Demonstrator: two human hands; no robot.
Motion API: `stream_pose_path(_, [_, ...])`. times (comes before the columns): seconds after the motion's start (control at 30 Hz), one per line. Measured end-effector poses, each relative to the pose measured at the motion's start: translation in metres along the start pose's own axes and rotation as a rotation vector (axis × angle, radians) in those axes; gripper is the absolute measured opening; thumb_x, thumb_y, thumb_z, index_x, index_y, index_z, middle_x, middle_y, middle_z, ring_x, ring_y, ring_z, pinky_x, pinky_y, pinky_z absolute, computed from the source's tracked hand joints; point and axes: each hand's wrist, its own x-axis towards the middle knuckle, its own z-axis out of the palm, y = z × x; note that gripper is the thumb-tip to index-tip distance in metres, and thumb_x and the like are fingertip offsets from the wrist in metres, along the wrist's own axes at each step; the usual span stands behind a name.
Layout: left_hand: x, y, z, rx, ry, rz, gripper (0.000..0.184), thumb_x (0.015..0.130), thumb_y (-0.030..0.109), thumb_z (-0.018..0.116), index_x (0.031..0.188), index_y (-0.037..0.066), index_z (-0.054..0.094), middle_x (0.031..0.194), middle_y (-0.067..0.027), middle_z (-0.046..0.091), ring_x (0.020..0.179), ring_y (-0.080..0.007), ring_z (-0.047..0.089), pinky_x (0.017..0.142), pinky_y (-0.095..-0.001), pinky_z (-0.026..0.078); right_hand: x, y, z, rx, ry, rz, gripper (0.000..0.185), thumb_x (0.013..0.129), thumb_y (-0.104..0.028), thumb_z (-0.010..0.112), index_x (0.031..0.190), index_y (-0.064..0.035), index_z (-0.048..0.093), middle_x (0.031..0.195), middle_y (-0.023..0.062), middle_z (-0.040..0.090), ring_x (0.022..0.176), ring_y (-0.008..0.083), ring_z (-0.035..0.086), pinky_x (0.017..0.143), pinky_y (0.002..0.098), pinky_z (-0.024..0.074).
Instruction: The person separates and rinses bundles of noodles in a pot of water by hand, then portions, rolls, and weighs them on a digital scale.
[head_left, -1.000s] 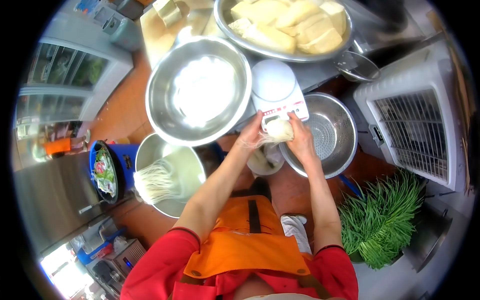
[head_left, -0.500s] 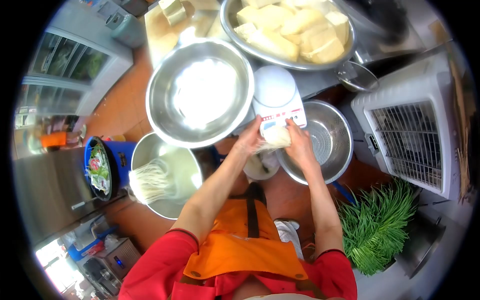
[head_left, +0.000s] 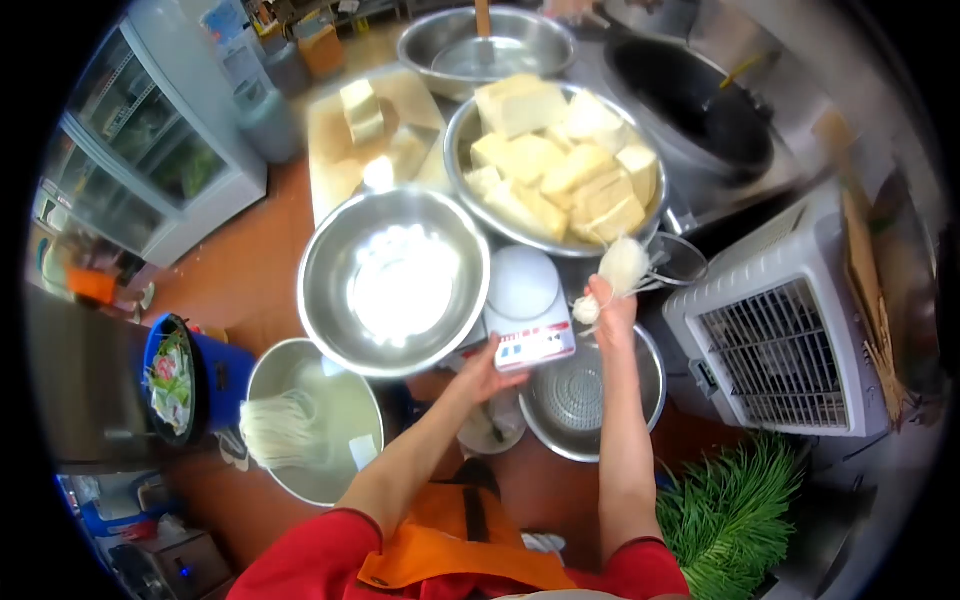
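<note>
My right hand (head_left: pixel 612 315) is closed round a bundle of thin white noodles (head_left: pixel 625 265), raised right of the kitchen scale and above a perforated steel colander (head_left: pixel 640 365). One end of the bundle hangs out on the left of the fist, and loose strands stick out to the right. With the thumb on its near left corner and fingers at its front edge, my left hand (head_left: pixel 482 374) grips the white kitchen scale (head_left: pixel 533 345). The scale's round pan (head_left: pixel 524 283) is bare. More white noodles (head_left: pixel 283 428) drape over the rim of a steel pot (head_left: pixel 330 490) at the left.
A shiny steel bowl (head_left: pixel 325 270) stands left of the scale. Behind is a basin (head_left: pixel 455 180) heaped with pale yellow blocks (head_left: pixel 545 165), beside a cutting board (head_left: pixel 325 130). An air cooler (head_left: pixel 790 330) and green chives (head_left: pixel 735 520) lie right; a blue bin (head_left: pixel 225 365) stands left.
My right hand has lifted the noodles from the scale's front, up and to the right. My left hand stays by the scale's corner. The view has tilted up, showing more of the counter.
</note>
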Motion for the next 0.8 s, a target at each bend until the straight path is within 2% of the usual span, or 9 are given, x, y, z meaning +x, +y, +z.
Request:
stream_pose_path(0.07, [-0.002,0.001,0.007,0.033,0.015,0.032,0.055,0.098,0.047,0.038,0.133,0.005,0.038,0.132,-0.0132,0.049,0.121,-0.029,0.049,0.101,-0.0485,0.043,0.022,0.013,0.008,-0.018,0.004,-0.019,0.022,0.081,-0.002,0.066,0.101,-0.0005,0.057,0.083,0.0045,0.058,0.067,0.013,0.057,0.057,0.0278,0.0461])
stream_pose_path(0.13, [-0.005,0.003,0.011,0.049,0.01,0.042,0.054,0.099,0.046,0.036,0.134,0.005,0.038,0.132,-0.0126,0.049,0.121,-0.0276,0.05,0.101,-0.0456,0.043,0.029,0.015,0.025,-0.085,0.165,0.05,0.022,0.081,0.0,0.063,0.101,-0.0017,0.055,0.082,0.0045,0.056,0.066,0.0134,0.055,0.055,0.0279,0.0459])
stream_pose_path(0.33, [-0.011,0.007,0.026,0.047,0.066,0.041,0.051,0.101,0.041,0.031,0.135,0.004,0.037,0.132,-0.0132,0.048,0.12,-0.0263,0.05,0.1,-0.0404,0.046,0.032,0.024,0.034,0.346,0.189,0.012,0.029,0.082,0.005,0.059,0.108,-0.003,0.052,0.083,0.0052,0.055,0.064,0.0146,0.055,0.052,0.0288,0.046])
stream_pose_path(0.5, [-0.003,0.003,0.017,0.022,0.043,0.038,0.05,0.101,0.04,0.031,0.135,0.003,0.037,0.133,-0.0138,0.048,0.121,-0.0268,0.05,0.099,-0.0396,0.046,0.045,0.019,0.031,0.29,0.176,0.004,0.037,0.078,0.009,0.059,0.111,-0.0037,0.05,0.085,0.006,0.053,0.062,0.0151,0.055,0.052,0.0289,0.0487])
stream_pose_path(0.8, [-0.004,0.001,0.022,-0.007,0.028,0.048,0.05,0.102,0.039,0.03,0.135,0.002,0.034,0.134,-0.0146,0.045,0.121,-0.026,0.049,0.1,-0.0394,0.045,0.055,0.021,0.017,0.299,0.156,0.071,0.038,0.079,0.009,0.059,0.113,-0.0034,0.049,0.085,0.007,0.054,0.062,0.0165,0.055,0.052,0.0302,0.0487])
